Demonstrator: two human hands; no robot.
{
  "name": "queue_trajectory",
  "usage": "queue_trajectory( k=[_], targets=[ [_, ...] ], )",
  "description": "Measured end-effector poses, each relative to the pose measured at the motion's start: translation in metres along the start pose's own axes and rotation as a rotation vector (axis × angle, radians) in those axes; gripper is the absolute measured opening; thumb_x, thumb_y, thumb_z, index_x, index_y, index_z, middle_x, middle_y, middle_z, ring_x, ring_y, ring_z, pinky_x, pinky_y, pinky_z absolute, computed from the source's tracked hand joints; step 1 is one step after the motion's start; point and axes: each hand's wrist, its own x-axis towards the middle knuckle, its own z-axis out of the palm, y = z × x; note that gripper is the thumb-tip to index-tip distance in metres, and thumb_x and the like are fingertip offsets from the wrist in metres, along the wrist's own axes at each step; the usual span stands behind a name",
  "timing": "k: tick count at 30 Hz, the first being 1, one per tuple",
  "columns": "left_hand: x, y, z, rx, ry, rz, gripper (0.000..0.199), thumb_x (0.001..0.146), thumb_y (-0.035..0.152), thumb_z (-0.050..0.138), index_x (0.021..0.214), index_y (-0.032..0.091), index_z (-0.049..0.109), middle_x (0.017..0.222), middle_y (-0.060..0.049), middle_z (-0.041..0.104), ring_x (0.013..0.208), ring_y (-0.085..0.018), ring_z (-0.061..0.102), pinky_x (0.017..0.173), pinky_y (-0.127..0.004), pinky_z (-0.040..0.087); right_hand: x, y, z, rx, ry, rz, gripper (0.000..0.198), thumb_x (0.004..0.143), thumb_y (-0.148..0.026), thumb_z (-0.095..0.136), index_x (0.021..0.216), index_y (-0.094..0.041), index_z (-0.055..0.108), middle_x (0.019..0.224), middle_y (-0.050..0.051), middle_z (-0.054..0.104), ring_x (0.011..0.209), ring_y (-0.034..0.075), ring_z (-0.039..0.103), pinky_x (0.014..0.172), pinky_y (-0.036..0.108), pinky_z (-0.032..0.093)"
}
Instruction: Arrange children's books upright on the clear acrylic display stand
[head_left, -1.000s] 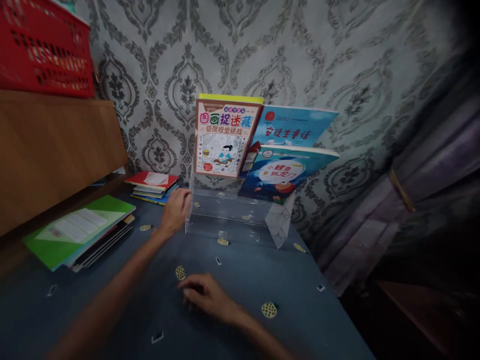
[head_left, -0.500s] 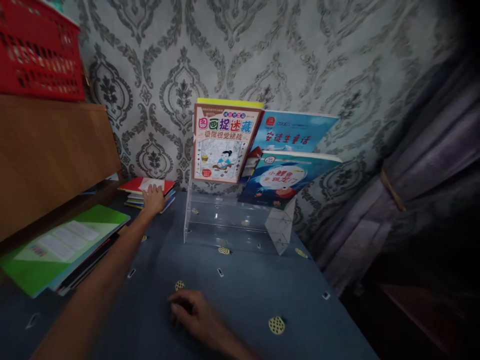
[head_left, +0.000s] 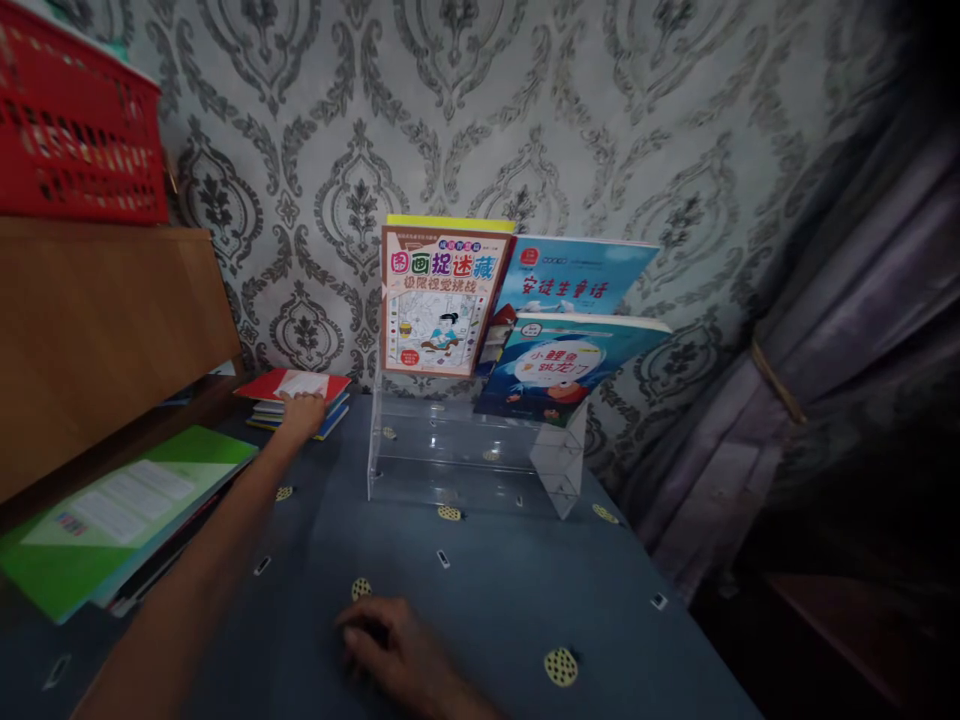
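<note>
1. Left hand [head_left: 306, 412]: fingers over the red book [head_left: 259, 385], left of frame; cannot tell whether pinched.
2. Right hand [head_left: 391, 645]: half-curled, holding nothing, lower centre.
3. Friction from dragging might skew the book stack [head_left: 264, 412] beneath.

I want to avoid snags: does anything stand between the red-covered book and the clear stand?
Nothing visible stands between the red-covered book and the clear stand; the tabletop shows between them. The left hand is at the book's near edge.
</note>
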Motion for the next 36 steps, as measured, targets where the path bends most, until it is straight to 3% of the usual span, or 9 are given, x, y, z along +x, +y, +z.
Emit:
queue_trajectory(
  k=[4, 8, 12, 17, 20, 23, 27, 31, 36],
  targets=[
    [-0.022, -0.015, -0.012, -0.013, -0.035, 0.109, 0.046, 0.101, 0.035, 0.032, 0.118, 0.008, 0.065, 0.113, -0.028, 0.070, 0.111, -0.039, 0.067, 0.095, -0.053, 0.049, 0.000, -0.002, 0.000, 0.019, 0.015, 0.003, 0.039, 0.088, -0.052, 0.064, 0.102, -0.017, 0.074, 0.072, -0.001, 0.060, 0.062, 0.011, 0.054, 0.062, 0.023, 0.044],
    [-0.050, -0.041, -0.027, -0.035, -0.076, 0.221, 0.037, 0.101, 0.036, 0.037, 0.111, 0.015, 0.065, 0.108, -0.020, 0.072, 0.107, -0.031, 0.069, 0.093, -0.041, 0.051, -0.001, -0.002, 0.001, 0.075, -0.008, -0.010, 0.046, 0.087, -0.058, 0.063, 0.105, -0.017, 0.072, 0.072, -0.001, 0.060, 0.062, 0.011, 0.053, 0.061, 0.023, 0.043],
    [-0.078, -0.068, -0.049, -0.073, -0.087, 0.277, 0.035, 0.101, 0.034, 0.034, 0.107, 0.020, 0.066, 0.113, -0.013, 0.072, 0.111, -0.025, 0.067, 0.099, -0.035, 0.049, -0.001, -0.002, 0.000, 0.108, -0.015, -0.034, 0.056, 0.084, -0.068, 0.064, 0.105, -0.016, 0.071, 0.073, -0.001, 0.059, 0.060, 0.010, 0.053, 0.059, 0.023, 0.043],
    [-0.138, -0.080, -0.079, -0.205, 0.059, 0.362, 0.036, 0.100, 0.038, 0.034, 0.109, 0.025, 0.066, 0.120, -0.008, 0.070, 0.116, -0.024, 0.062, 0.104, -0.038, 0.047, 0.003, -0.003, -0.005, 0.294, 0.054, -0.064, 0.067, 0.080, -0.073, 0.067, 0.112, -0.015, 0.069, 0.088, 0.006, 0.067, 0.071, 0.015, 0.064, 0.058, 0.025, 0.049],
    [-0.197, -0.054, -0.081, -0.150, 0.112, 0.464, 0.036, 0.103, 0.040, 0.035, 0.105, 0.025, 0.067, 0.112, -0.010, 0.071, 0.107, -0.025, 0.065, 0.093, -0.039, 0.051, 0.006, -0.007, -0.009, 0.555, 0.119, 0.003, 0.075, 0.074, -0.077, 0.071, 0.119, -0.016, 0.063, 0.099, 0.011, 0.071, 0.085, 0.020, 0.072, 0.061, 0.027, 0.054],
    [-0.262, -0.002, -0.068, -0.062, 0.168, 0.613, 0.028, 0.103, 0.035, 0.041, 0.107, 0.026, 0.067, 0.096, -0.010, 0.073, 0.086, -0.025, 0.067, 0.074, -0.038, 0.050, 0.003, -0.013, -0.014, 0.734, 0.105, 0.093, 0.073, 0.079, -0.077, 0.065, 0.124, -0.019, 0.057, 0.102, 0.010, 0.072, 0.089, 0.022, 0.074, 0.063, 0.029, 0.057],
    [-0.328, 0.075, -0.052, -0.086, 0.288, 0.755, 0.029, 0.103, 0.028, 0.042, 0.092, 0.021, 0.068, 0.075, -0.008, 0.069, 0.067, -0.022, 0.064, 0.060, -0.036, 0.046, -0.013, -0.013, -0.024, 0.646, 0.179, 0.177, 0.065, 0.078, -0.059, 0.077, 0.127, -0.022, 0.054, 0.085, 0.000, 0.071, 0.071, 0.016, 0.070, 0.058, 0.026, 0.054],
    [-0.353, 0.122, -0.052, -0.241, 0.233, 0.820, 0.029, 0.104, 0.036, 0.043, 0.094, 0.022, 0.066, 0.078, -0.006, 0.071, 0.075, -0.022, 0.067, 0.064, -0.036, 0.050, -0.034, -0.006, -0.040, 0.415, 0.226, 0.122, 0.066, 0.069, -0.043, 0.086, 0.123, -0.023, 0.055, 0.088, 0.000, 0.073, 0.074, 0.016, 0.070, 0.067, 0.028, 0.055],
    [-0.339, 0.123, -0.030, -0.326, 0.052, 0.705, 0.036, 0.103, 0.040, 0.046, 0.129, 0.020, 0.059, 0.122, -0.012, 0.072, 0.114, -0.028, 0.067, 0.096, -0.045, 0.051, -0.057, 0.001, -0.070, 0.155, 0.226, 0.064, 0.057, 0.079, -0.041, 0.074, 0.130, -0.022, 0.054, 0.093, 0.003, 0.073, 0.085, 0.021, 0.071, 0.076, 0.036, 0.057]
  ],
)
